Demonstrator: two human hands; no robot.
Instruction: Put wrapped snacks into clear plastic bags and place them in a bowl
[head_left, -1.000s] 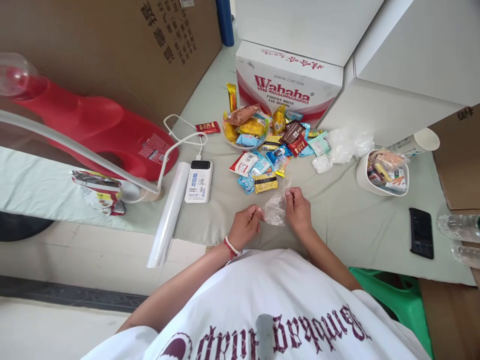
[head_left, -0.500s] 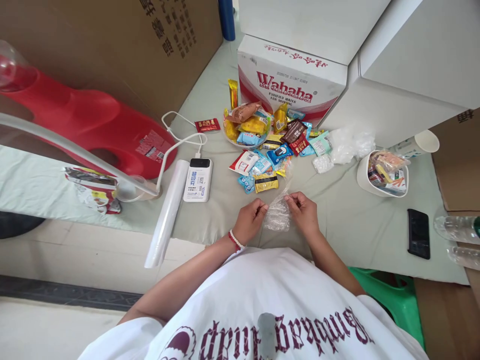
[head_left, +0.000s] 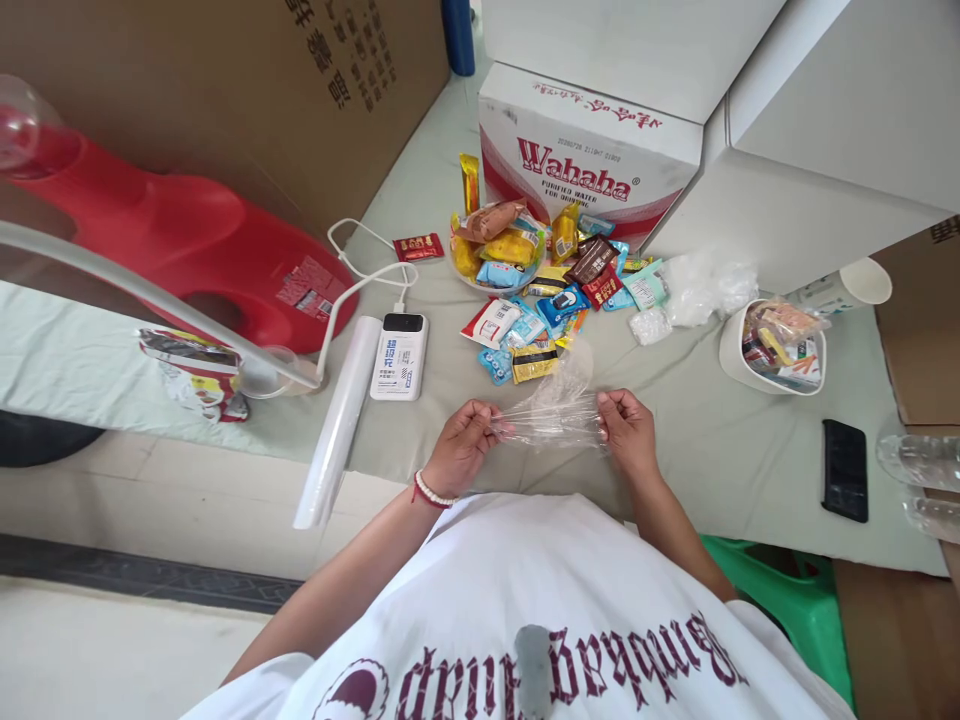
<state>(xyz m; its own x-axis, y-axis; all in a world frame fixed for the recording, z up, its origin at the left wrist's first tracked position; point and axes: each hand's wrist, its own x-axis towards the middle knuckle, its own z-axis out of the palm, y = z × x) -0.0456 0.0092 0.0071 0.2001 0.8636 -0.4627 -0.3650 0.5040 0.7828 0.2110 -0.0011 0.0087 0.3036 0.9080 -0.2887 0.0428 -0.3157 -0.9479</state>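
Note:
A clear, crinkled plastic bag (head_left: 559, 412) is stretched between my two hands, just in front of my chest. My left hand (head_left: 466, 440) pinches its left side, fingers closed. On the other side my right hand (head_left: 628, 428) grips the bag between thumb and fingers. Beyond the bag lies a pile of wrapped snacks (head_left: 559, 305) in blue, yellow, red and brown. A yellow-and-black packet (head_left: 534, 362) is the snack closest to the bag. Behind it, a round bowl (head_left: 480, 286) is heaped with more wrapped snacks.
A power bank (head_left: 399, 358) with a white cable and a plastic film roll (head_left: 337, 425) lie left. To the right are bunched clear plastic (head_left: 701, 290), a white snack tub (head_left: 772, 365), a paper cup (head_left: 855, 285) and a phone (head_left: 844, 470). A Wahaha box (head_left: 585, 165) stands behind.
My hands have moved apart, the left one leftward and the right one slightly rightward. The plastic bag between them has gone from bunched and hanging to stretched wide sideways.

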